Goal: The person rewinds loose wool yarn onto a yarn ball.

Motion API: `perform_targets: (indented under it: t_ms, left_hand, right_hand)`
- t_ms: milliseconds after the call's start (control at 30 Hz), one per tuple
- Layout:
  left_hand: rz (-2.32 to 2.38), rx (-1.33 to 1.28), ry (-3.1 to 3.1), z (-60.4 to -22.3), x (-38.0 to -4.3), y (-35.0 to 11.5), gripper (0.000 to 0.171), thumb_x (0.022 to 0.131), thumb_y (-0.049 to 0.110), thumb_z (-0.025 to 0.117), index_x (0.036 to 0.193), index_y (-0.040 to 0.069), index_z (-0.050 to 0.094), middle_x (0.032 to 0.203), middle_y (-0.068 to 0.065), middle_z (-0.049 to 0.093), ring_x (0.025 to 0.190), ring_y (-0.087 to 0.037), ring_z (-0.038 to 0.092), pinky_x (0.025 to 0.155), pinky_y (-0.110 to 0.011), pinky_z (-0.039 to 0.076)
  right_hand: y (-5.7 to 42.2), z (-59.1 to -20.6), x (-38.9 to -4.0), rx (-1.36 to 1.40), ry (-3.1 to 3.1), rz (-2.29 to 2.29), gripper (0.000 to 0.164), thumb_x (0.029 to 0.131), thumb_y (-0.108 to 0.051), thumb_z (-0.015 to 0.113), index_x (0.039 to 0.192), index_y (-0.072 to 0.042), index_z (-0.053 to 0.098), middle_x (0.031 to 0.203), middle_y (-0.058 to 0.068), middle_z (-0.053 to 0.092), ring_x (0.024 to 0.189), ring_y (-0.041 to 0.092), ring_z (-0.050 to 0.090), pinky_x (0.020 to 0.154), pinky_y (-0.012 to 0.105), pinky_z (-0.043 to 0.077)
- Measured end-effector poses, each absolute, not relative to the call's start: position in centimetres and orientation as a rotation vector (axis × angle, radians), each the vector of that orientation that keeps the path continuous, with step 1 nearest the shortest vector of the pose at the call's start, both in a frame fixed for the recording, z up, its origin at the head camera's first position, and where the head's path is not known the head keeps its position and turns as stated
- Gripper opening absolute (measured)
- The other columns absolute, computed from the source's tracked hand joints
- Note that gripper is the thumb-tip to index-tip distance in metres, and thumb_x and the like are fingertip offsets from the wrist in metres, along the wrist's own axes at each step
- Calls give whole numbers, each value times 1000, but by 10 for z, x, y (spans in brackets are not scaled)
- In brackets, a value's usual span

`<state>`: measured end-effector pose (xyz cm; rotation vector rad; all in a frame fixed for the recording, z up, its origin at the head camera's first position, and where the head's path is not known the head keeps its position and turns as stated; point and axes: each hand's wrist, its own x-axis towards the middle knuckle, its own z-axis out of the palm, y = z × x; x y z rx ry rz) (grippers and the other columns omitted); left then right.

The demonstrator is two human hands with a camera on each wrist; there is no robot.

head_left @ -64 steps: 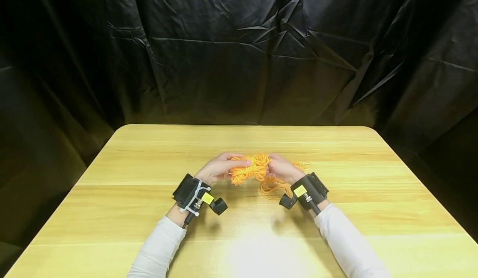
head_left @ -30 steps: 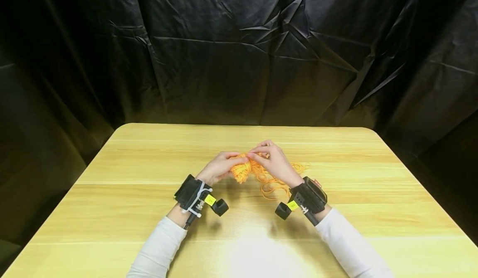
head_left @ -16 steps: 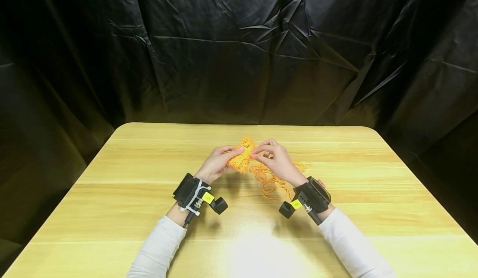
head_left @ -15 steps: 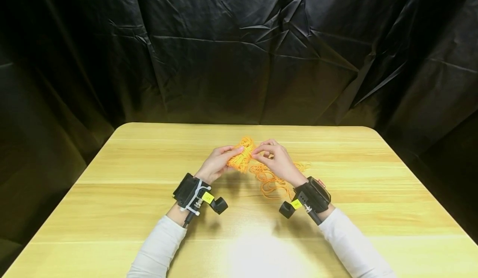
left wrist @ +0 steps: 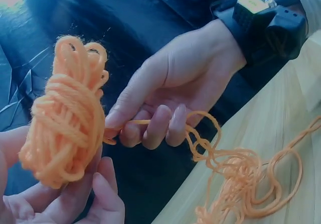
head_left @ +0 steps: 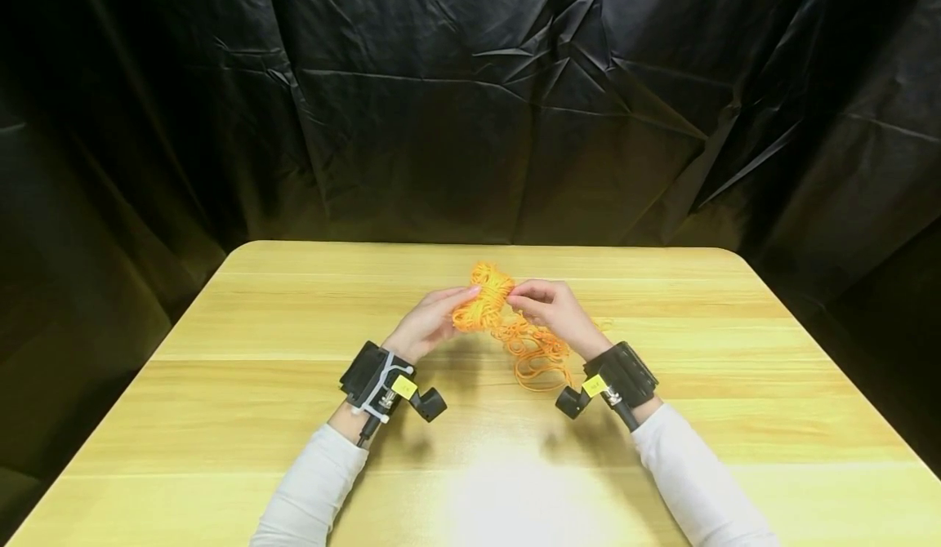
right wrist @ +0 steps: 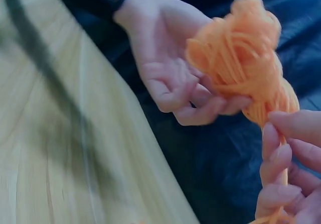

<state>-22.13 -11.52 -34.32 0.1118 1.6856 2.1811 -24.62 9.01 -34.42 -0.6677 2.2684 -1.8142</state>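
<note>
Above the table, my left hand [head_left: 429, 322] grips a bundle of orange cord [head_left: 487, 298], its thumb laid over the near side. Turns of cord wrap the bundle's waist, and loops stick out at its end, as the left wrist view shows on the wound bundle [left wrist: 65, 118]. Just right of it, my right hand [head_left: 555, 310] pinches a strand of the cord between thumb and forefinger, close against the bundle. In the right wrist view the strand [right wrist: 284, 171] runs down through the curled fingers of that hand. Its slack lies as a loose tangle [head_left: 538, 355] on the table.
The wooden table [head_left: 294, 433] has rounded far corners. Behind it hangs a creased black sheet [head_left: 412, 122]. Each wrist carries a strapped black camera mount, such as the left one [head_left: 378, 380] and the right one [head_left: 617, 380].
My right hand was at the bundle's right end, then reached over its top, and now sits at its right side. My left hand has tilted the bundle, raising it slightly away from me.
</note>
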Motion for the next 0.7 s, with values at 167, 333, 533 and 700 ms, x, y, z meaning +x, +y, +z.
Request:
perform_targets:
  t_ms: [167, 333, 533, 700]
  left_hand:
    - [2172, 162, 1660, -343, -221, -115, 41, 92, 20, 47, 122, -8, 44, 87, 1, 63, 79, -10, 59, 79, -27, 47]
    - [2176, 200, 1638, -344, -221, -115, 35, 93, 17, 44, 118, -7, 47, 85, 1, 63, 77, -9, 59, 73, -24, 48]
    - [2208, 225, 1579, -342, -220, -116, 33, 93, 15, 44, 117, -7, 47, 86, 0, 62, 77, -9, 58, 70, -20, 48]
    - [2212, 231, 1553, -340, -219, -117, 40, 93, 16, 44, 123, -10, 40, 88, 0, 61, 78, -9, 58, 69, -20, 49]
  right_hand:
    - [95, -346, -250, -645, 2128, -1906, 22, 87, -8, 55, 97, 12, 58, 72, 3, 58, 54, 8, 44, 49, 18, 37]
    - [97, -346, -250, -617, 2119, -1899, 22, 88, -9, 54, 97, 10, 58, 72, 2, 59, 56, 8, 46, 52, 20, 40]
    - [98, -347, -249, -609, 2098, -1854, 20, 87, -13, 56, 95, 5, 63, 63, -1, 49, 59, 9, 44, 59, 23, 39]
    - [99, -348, -250, -600, 2127, -1813, 26, 86, -17, 58, 98, 6, 63, 69, 0, 55, 64, 10, 48, 66, 26, 43]
